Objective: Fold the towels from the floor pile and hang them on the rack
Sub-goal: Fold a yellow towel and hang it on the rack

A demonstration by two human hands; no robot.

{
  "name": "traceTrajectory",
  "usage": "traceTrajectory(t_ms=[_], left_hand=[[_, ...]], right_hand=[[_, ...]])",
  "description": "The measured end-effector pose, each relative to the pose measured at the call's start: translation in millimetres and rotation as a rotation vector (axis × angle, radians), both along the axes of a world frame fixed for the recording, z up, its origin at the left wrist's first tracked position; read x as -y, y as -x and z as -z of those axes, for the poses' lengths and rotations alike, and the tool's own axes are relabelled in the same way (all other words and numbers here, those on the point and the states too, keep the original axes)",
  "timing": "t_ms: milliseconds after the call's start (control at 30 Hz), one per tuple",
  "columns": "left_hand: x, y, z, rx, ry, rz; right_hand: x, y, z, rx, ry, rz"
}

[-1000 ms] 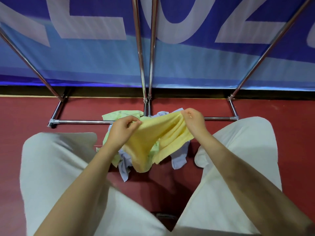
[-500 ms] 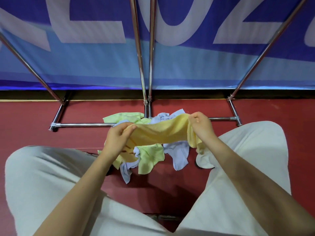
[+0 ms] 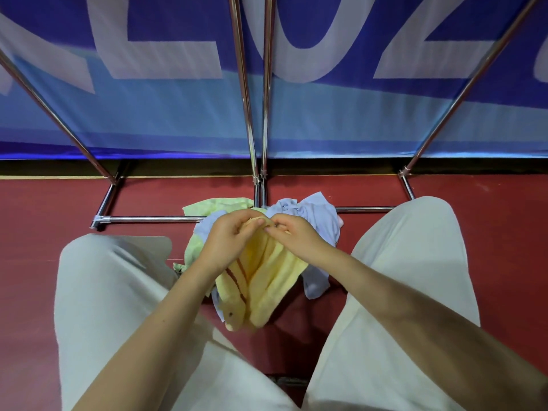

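View from my head, looking down between my knees. My left hand (image 3: 228,241) and my right hand (image 3: 298,238) meet at the middle of the frame, fingertips nearly touching, and each pinches the top edge of the yellow towel (image 3: 261,280) between thumb and curled fingers. The towel hangs from this shared grip in two gathered halves, folds running lengthwise, with dark red stripes (image 3: 237,277) visible on the left half; its lower end dangles above the red floor (image 3: 44,232), and I cannot tell whether it touches.

Beneath and behind the yellow towel lies the floor pile: a green towel (image 3: 216,204) spreading to the left and under my left wrist, and pale blue towels (image 3: 311,212) to the right, one corner trailing down beside my right forearm. The pile rests on the floor against the base of the rack (image 3: 142,218), whose horizontal chrome foot bar passes just behind the towels. Two near-vertical chrome posts (image 3: 261,114) rise close together from the centre of the base, and slanted posts climb toward the upper left and upper right corners. No towel is seen on the visible parts of the rack.

Behind the rack stands a blue banner (image 3: 178,114) with large white letters. My legs, in pale trousers (image 3: 103,292), flank the pile on both sides
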State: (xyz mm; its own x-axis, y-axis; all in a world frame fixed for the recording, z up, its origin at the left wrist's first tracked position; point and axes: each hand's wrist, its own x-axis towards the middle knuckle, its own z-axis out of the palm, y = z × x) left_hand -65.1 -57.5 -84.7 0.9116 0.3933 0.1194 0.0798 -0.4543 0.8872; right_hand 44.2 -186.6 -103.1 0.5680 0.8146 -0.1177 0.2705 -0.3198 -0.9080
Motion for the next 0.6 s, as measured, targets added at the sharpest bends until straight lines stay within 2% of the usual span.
traceTrajectory(t_ms=[167, 400, 467, 600], left_hand=[[-16.7, 3.8, 8.6, -0.11, -0.149, -0.072], [-19.6, 11.4, 22.2, -0.233, -0.291, 0.003], [-24.8, 13.9, 24.2, -0.245, -0.278, -0.016], [-36.0, 17.5, 23.8, -0.175, -0.12, -0.141]], right_hand=[[-0.4, -7.2, -1.4, 0.048, -0.022, 0.015], [8.7, -14.3, 7.6, 0.083, 0.009, 0.084], [11.7, -18.4, 5.3, 0.057, 0.004, 0.169], [19.7, -29.1, -0.4, 0.038, 0.009, 0.302]])
